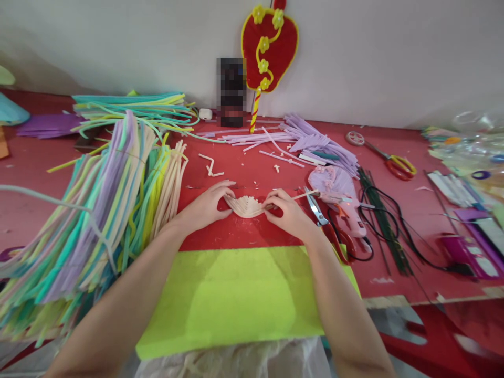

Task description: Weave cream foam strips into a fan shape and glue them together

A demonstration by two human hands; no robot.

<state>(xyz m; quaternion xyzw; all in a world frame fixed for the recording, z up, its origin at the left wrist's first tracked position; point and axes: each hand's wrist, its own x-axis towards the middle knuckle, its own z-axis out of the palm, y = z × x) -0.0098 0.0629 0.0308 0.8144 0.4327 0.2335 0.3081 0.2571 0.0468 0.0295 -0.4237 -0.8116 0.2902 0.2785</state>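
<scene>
Between my two hands is a cream fan-shaped piece of pipe cleaners (247,207), its rows curved downward at the middle. My left hand (210,206) pinches its left end between thumb and fingers. At the other end my right hand (284,210) is closed on the piece, and a loose pipe cleaner stem (303,195) sticks out to the right past the knuckles. Beneath the piece lies a red work surface (236,233). A pair of scissors (317,210) with red handles lies just right of my right hand.
Bundles of coloured pipe cleaners (129,152) fill the left side. Lilac pipe cleaners (326,139) lie behind. A pink glue gun (354,218), its black cable (405,231) and yellow-red scissors (401,165) are at right. A red fan (271,47) stands against the wall. A yellow-green sheet (244,294) is in front.
</scene>
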